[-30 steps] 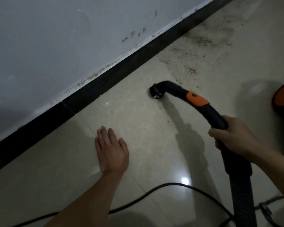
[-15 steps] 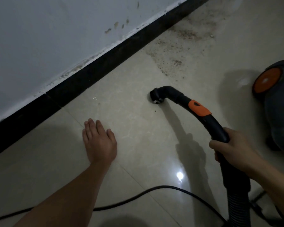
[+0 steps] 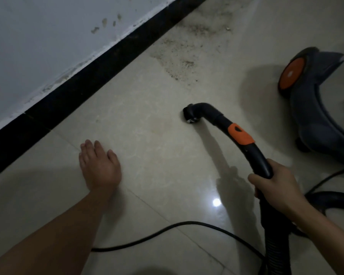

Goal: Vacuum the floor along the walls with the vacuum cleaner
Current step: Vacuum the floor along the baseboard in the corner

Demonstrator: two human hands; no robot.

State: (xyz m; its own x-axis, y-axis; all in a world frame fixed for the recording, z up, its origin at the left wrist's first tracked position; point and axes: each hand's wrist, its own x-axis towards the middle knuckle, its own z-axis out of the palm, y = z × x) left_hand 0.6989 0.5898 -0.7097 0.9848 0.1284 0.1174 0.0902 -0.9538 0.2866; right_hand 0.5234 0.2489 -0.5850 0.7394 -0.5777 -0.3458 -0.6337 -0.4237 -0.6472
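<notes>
Nearest: black cord [image 3: 167,229] snakes across the glossy beige tile floor [image 3: 147,135], passing under the left forearm.

Ribbed hose [image 3: 276,255] rises from the bottom edge into a curved black handle [image 3: 254,153]. The right hand [image 3: 276,187] is wrapped fully round it, fingers curled tight, thumb on the near side.

Left hand [image 3: 99,167] lies flat on a tile, palm down, fingers straight and together, pointing at the wall – holding nothing.

Orange slider [image 3: 239,133] sits on the handle above the right hand. The bare nozzle end [image 3: 190,115] is down at the floor, well apart from the skirting.

Vacuum cleaner [image 3: 322,116] – dark body, orange wheel [image 3: 292,75] – stands at right.

Farther on, a dirt patch [image 3: 185,56] runs up against the black skirting [image 3: 87,80]. Grey wall [image 3: 48,36] above has chipped paint along its lower edge. Room is dim.
</notes>
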